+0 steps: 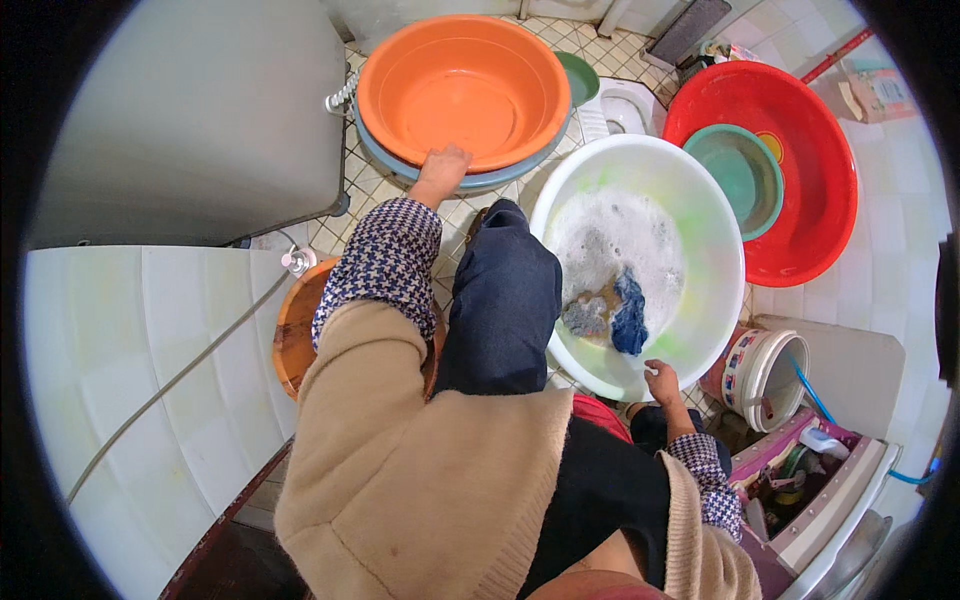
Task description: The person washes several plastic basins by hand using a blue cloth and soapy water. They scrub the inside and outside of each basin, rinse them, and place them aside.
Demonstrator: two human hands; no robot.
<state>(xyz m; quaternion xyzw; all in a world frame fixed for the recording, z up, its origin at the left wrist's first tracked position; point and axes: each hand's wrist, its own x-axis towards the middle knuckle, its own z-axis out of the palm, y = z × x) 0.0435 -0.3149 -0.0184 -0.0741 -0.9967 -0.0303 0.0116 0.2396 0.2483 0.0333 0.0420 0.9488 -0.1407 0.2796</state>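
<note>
At the near rim of the orange plastic basin, my left hand has its fingers over the edge. This basin sits stacked on a blue-grey basin. My right hand is at the near rim of a large white plastic basin, fingers loosely curled; I cannot tell whether it grips the rim. Foamy water fills much of the white basin. In it lie a wet blue cloth and, beside that, a grey foam-covered clump.
A red basin holding a small green basin leans at the right. Behind the white basin is a squat toilet. A paint-type bucket lies tilted. A grey appliance stands left, near a wooden tub.
</note>
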